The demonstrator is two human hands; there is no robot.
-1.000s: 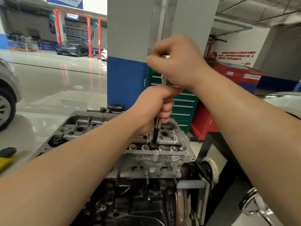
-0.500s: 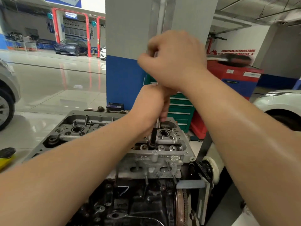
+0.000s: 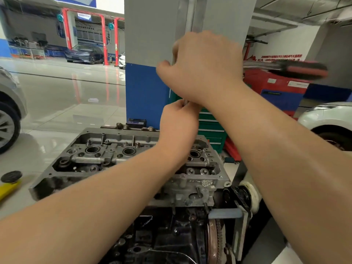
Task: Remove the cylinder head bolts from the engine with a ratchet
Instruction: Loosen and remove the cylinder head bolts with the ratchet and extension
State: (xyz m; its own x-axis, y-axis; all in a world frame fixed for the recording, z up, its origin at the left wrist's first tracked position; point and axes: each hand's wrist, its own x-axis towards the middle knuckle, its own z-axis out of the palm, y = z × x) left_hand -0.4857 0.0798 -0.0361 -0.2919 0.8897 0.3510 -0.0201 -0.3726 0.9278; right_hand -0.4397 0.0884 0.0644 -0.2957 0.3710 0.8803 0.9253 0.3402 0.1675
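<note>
Steel extension shaft (image 3: 184, 102) stays vertical because left hand (image 3: 179, 124) fingers curl around it; right hand (image 3: 202, 66) above grips the ratchet (image 3: 297, 70) head, over the engine (image 3: 118, 159).

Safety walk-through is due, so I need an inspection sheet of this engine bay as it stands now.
Surface: glossy tiled floor; engine sits on a stand.
Job's things: cylinder head exposed; ratchet handle blurred, sticking out right; extension shaft mostly hidden.
Clutter: yellow tool with black knob at left edge.
Grippers: left hand grips the shaft; right hand grips the ratchet head above it.
Cables: nothing seen.
Surroundings: blue-grey pillar, green drawer chest, white car.
</note>
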